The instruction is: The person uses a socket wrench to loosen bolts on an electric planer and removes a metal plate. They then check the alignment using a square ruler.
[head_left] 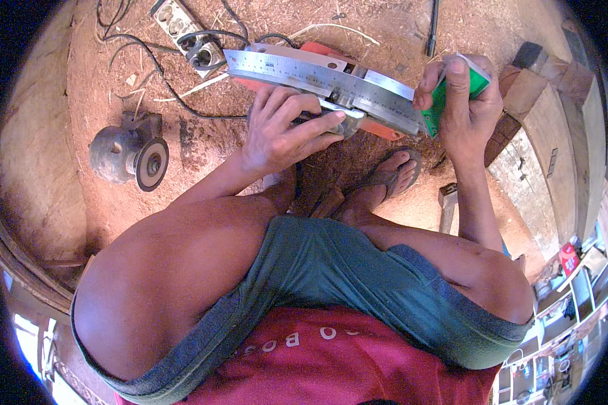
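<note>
The left hand's [277,133] grip grasps the near edge of a metal-faced red tool [317,79]; the right hand [467,111] clasps a green sheet [440,102]. A grinder [115,155] sits near the floor's [412,209] left edge.

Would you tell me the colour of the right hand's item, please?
The item is mostly green; head view.

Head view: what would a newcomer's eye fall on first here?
Probably the long, marked silver bar at upper centre, over orange-red parts, with the left hand's grip at its near side. Next, the bright green piece in the right hand's grip, by the bar's right end. Then the dark grinder with a round disc, on the ground at left.
</note>
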Motion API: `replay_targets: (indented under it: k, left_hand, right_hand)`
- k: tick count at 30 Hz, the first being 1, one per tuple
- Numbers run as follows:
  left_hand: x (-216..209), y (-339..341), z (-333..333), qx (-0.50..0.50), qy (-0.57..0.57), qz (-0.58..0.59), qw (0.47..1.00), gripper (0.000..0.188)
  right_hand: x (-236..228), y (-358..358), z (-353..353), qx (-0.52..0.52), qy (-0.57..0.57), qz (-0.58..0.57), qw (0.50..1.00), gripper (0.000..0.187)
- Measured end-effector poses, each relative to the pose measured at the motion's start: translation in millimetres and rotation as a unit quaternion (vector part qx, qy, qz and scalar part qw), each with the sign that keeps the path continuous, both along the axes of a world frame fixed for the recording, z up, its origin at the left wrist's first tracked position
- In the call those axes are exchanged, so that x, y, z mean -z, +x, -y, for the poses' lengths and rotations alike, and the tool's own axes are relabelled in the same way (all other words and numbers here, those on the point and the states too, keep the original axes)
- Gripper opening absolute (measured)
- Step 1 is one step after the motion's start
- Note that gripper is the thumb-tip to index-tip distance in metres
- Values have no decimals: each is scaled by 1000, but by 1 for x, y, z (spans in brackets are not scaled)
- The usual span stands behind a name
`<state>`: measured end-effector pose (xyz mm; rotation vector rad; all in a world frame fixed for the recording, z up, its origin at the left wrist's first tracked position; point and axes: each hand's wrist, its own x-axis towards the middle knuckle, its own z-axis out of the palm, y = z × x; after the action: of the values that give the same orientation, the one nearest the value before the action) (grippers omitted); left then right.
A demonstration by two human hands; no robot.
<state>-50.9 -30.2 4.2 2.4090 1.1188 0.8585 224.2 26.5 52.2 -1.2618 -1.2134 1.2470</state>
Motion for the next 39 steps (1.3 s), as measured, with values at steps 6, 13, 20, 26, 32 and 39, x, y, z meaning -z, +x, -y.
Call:
replay_targets:
  k: [6,13,20,26,32,39]
  left_hand:
    - [3,-1,1,-4,12,2,1000,49]
    - [6,2,0,-20,8,15,1000,48]
    - [7,0,1,-14,24,5,1000,47]
    - [5,-1,2,-6,16,-6,1000,47]
    - [8,-1,4,-3,16,-15,1000,48]
    - [6,2,1,-13,8,1,1000,48]
  right_hand:
    - [1,0,1,1,-7,10,1000,28]
    - [2,5,1,-7,-11,33,999,25]
    - [4,6,0,-19,-3,20,1000,24]
    - [4,6,1,-21,3,21,1000,24]
    - [3,5,1,-14,-1,29,999,24]
    - [13,34,-14,21,-3,-63,998,30]
